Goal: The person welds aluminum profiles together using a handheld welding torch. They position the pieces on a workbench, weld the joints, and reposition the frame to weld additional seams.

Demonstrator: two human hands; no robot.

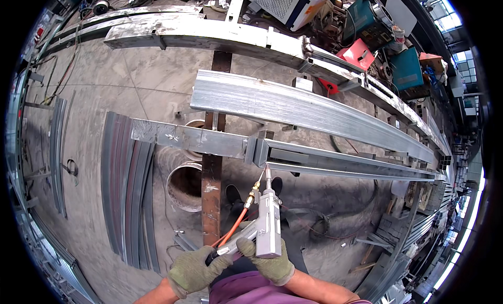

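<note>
Both of my hands wear green work gloves and are closed on a silver-grey handheld welding gun (269, 223). My left hand (195, 270) wraps round its slanting rear handle. At the back of its boxy body is my right hand (268, 263). An orange hose (234, 226) with a brass fitting (252, 193) runs along the gun toward its tip. The narrow nozzle (268, 173) points away from me and meets, or nearly meets, the near edge of a long metal beam (335, 161) by its joint collar (255, 151). Exact contact is too small to tell.
A rusty crossbar (211, 199) supports the beam. Beyond lie a wide metal channel (293, 102) and a long square tube (220, 31). Thin metal strips (126, 199) are stacked at left, beside a round bucket (184, 186). Cables (325, 225) trail on the floor at right. Teal machines (367, 21) stand far right.
</note>
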